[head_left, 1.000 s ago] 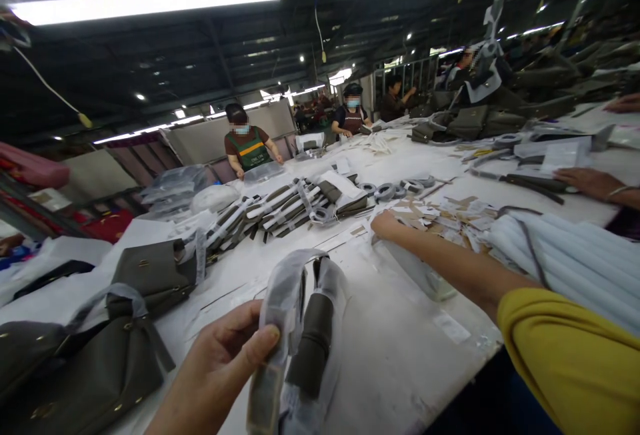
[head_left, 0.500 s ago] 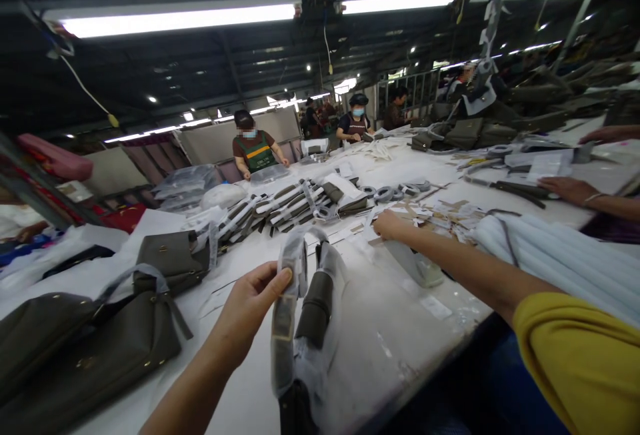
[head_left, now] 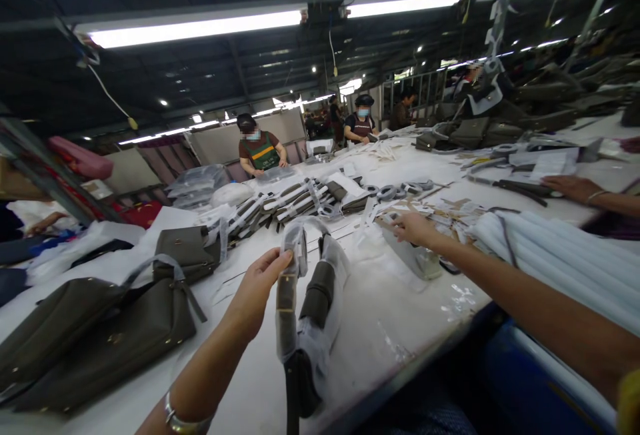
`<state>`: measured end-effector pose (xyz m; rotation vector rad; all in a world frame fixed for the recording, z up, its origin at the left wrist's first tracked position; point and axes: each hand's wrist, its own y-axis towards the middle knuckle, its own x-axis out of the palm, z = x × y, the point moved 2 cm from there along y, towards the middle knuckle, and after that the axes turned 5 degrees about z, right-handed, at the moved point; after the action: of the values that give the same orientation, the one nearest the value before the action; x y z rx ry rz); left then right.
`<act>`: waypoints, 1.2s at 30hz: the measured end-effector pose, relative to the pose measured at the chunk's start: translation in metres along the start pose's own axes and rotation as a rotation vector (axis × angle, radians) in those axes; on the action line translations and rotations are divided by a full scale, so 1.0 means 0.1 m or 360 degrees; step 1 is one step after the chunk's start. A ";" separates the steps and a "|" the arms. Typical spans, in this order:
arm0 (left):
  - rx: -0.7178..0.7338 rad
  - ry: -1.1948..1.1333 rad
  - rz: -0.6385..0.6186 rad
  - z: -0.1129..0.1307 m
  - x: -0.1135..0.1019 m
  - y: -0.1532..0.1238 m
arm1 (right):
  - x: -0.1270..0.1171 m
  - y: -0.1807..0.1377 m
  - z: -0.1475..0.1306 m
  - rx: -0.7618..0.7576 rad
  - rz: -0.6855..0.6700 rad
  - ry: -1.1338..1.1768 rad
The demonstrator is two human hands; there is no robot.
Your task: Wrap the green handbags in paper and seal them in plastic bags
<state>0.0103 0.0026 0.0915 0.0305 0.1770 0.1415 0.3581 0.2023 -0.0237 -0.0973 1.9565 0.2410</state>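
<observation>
My left hand (head_left: 257, 288) is closed on an olive bag strap wrapped in clear plastic (head_left: 305, 288), pinching it near the top so that it hangs in a loop over the white table (head_left: 380, 328). My right hand (head_left: 411, 227) reaches forward across the table and rests among small paper and cardboard pieces (head_left: 445, 211), beside a pale block-shaped holder (head_left: 415, 258). Its fingers are curled; whether they hold anything is hidden.
Olive handbags (head_left: 100, 328) lie at the left. A row of wrapped straps (head_left: 280, 205) and tape rolls (head_left: 395, 189) lies mid-table. White foam tubes (head_left: 560, 255) are stacked at the right. Another person's hand (head_left: 570, 187) rests at the far right; masked workers stand behind.
My left hand lifted the wrapped strap up and away from me. My right hand shifted slightly right along the paper pieces. The view drew back and tilted.
</observation>
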 end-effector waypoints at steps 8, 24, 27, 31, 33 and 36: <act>0.0057 0.0109 -0.0117 0.07 0.11 -0.02 | -0.07 -0.48 -0.37 0.0084 -0.0124 0.0949; 0.0229 0.0439 -0.0206 0.22 0.25 -0.12 | -0.07 -0.94 -1.84 -0.0314 -0.0438 0.2045; 0.0310 0.0585 -0.0142 0.19 0.20 -0.09 | -0.06 -0.97 -1.97 -0.0157 -0.0619 0.2328; 0.0481 0.0781 -0.0096 0.18 0.13 -0.05 | -0.10 -1.05 -2.02 -0.0008 -0.0852 0.2585; 0.0573 0.0841 -0.0077 0.19 0.13 -0.04 | -0.14 -1.07 -2.04 0.0009 -0.0876 0.2622; 0.0656 0.0911 -0.0059 0.22 0.16 -0.06 | -0.19 -1.09 -2.08 0.0007 -0.0737 0.2473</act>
<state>0.0310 -0.0016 0.1101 0.3991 0.7765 0.0718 0.1978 0.0504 0.0576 -0.9538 3.3468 -0.2630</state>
